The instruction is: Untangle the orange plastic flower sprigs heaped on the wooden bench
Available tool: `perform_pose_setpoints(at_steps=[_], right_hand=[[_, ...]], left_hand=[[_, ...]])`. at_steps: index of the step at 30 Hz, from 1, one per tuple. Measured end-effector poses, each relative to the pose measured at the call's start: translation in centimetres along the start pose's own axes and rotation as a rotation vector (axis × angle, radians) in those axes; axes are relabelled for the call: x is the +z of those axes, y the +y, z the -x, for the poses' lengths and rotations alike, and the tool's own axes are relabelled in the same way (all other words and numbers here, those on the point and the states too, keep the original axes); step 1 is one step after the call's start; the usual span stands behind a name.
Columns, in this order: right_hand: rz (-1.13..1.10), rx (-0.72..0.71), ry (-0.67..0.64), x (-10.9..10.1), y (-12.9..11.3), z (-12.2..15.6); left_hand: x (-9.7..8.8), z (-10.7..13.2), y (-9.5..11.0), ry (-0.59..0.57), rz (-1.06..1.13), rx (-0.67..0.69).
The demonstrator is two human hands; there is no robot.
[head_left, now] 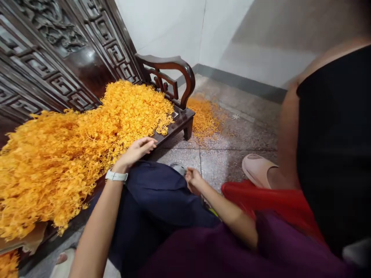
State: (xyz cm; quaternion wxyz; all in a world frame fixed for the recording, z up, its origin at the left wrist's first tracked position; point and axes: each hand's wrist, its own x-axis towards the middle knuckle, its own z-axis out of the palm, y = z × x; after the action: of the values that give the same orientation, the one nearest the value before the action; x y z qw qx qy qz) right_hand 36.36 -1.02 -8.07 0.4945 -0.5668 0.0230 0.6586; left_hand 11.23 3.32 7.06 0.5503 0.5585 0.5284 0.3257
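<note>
My left hand [138, 150], with a white watch [116, 176] at the wrist, is over my dark blue trouser leg [159, 181], beside the bench edge. Its fingers are loosely bent and apart, with nothing visible in them. A large heap of yellow-orange artificial flower sprigs [87, 135] lies on the bench just beyond it. My right hand [194, 179] is by my other knee, fingers curled together; whether anything small is in them I cannot make out. Close to its fingertips a grey rounded thing [179, 168], perhaps a shoe tip, shows past the trouser leg.
The dark carved wooden bench [185, 117] has a curved armrest [174, 63]. Orange bits [205, 117] are scattered on the speckled floor. At right stands a person in black [333, 135] with a pink slipper [257, 168], beside something red [269, 200]. Cardboard [29, 237] shows lower left.
</note>
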Motion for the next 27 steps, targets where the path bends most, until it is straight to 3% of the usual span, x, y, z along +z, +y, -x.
perform_pose_setpoints(at_steps=[3, 6, 9, 13, 16, 20, 24, 27], right_hand=[[-0.034, 0.142, 0.051, -1.5, 4.0, -0.8], [-0.087, 0.193, 0.059, -1.2, 3.7, -2.7], [-0.134, 0.141, 0.007, 1.1, 0.5, -4.4], [-0.142, -0.092, -0.141, 5.1, -6.7, -4.5], [-0.119, -0.336, -0.272, 8.0, -13.2, -2.7], [-0.001, -0.655, -0.456, 12.8, -19.8, 0.9], [0.462, -1.015, -0.645, 17.3, -20.8, 4.4], [0.606, -1.085, -0.780, 19.6, -18.9, 6.5]], left_hand=[[1.6, -4.2, -0.8, -0.068, -0.455, 0.084], [2.9, -9.0, -1.3, 0.080, -0.777, 0.203], [3.9, -13.4, -1.8, 0.121, -0.745, 0.207], [4.6, -16.7, -2.0, 0.079, -0.522, 0.242], [4.2, -17.0, -0.8, 0.146, -0.391, 0.298], [1.9, -16.3, 2.9, 0.298, -0.227, 0.358], [-0.2, -13.8, 7.6, 0.361, 0.256, 0.341], [-0.7, -10.9, 10.2, 0.319, 0.553, 0.363]])
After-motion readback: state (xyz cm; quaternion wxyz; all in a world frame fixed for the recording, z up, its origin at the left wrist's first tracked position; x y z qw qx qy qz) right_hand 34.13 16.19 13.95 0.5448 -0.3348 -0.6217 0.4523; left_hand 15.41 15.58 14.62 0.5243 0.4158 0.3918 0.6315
